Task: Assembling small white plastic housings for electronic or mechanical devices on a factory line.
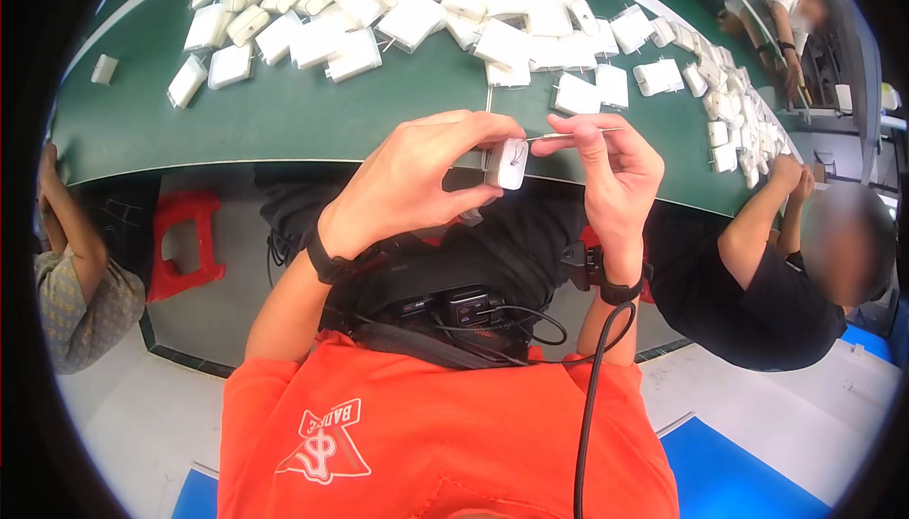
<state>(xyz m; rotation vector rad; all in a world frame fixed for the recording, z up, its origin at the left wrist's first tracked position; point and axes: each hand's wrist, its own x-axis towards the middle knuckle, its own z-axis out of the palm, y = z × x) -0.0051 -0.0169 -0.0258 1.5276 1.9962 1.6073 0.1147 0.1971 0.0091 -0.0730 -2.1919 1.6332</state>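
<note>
- While my left hand pinches a white block between thumb and fingers, its end face, with a thin dark line on it, is turned toward my right hand.
- My right hand is closed on a thin metal tool, thumb and fingers bunched along it; its tip lies right by the block's end, and I cannot tell whether the two touch.
- Around my left wrist sits a black wristband, and another dark band circles my right wrist.
- Both hands are up at the near edge of the green bench, with the block held over that edge.
- Beyond my hands, on the far side of the bench, a large pile of white blocks lies jumbled, many with metal prongs showing.
- Out to the right of my right hand runs a second heap of the same kind; far to the left of my left hand one small white piece lies alone.
- Below my hands, a black device with cables rests in my lap.
- Past my right hand a co-worker in a black shirt sits at the bench; past my left, beyond a red stool, another person's patterned shirt shows.
</note>
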